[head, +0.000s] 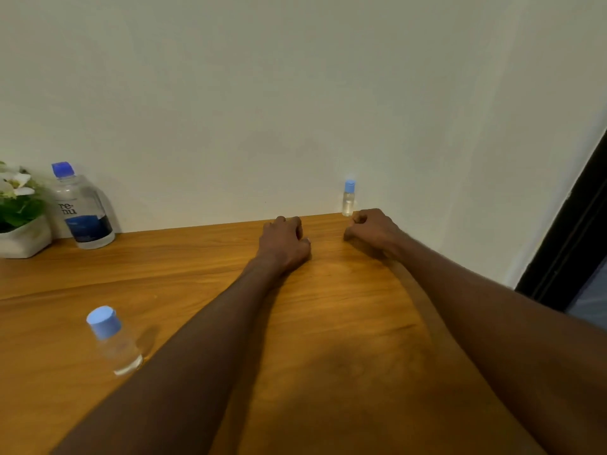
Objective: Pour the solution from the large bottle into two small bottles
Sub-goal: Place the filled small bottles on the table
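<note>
The large clear bottle (82, 210), with a blue cap and a blue label, stands at the back left of the wooden table (170, 267) against the wall. One small clear bottle (113, 341) with a light blue cap stands near the front left. The other small bottle (348, 198), also capped, stands at the table's far edge by the wall. My left hand (285, 243) rests on the table with its fingers curled, holding nothing. My right hand (372, 229) lies just right of it, curled too, close to the far small bottle without touching it.
A white pot with green leaves and white flowers (19, 213) sits at the far left beside the large bottle. A pale wall (295, 93) closes the back. A dark door frame (571, 218) runs down the right, past the table's right edge.
</note>
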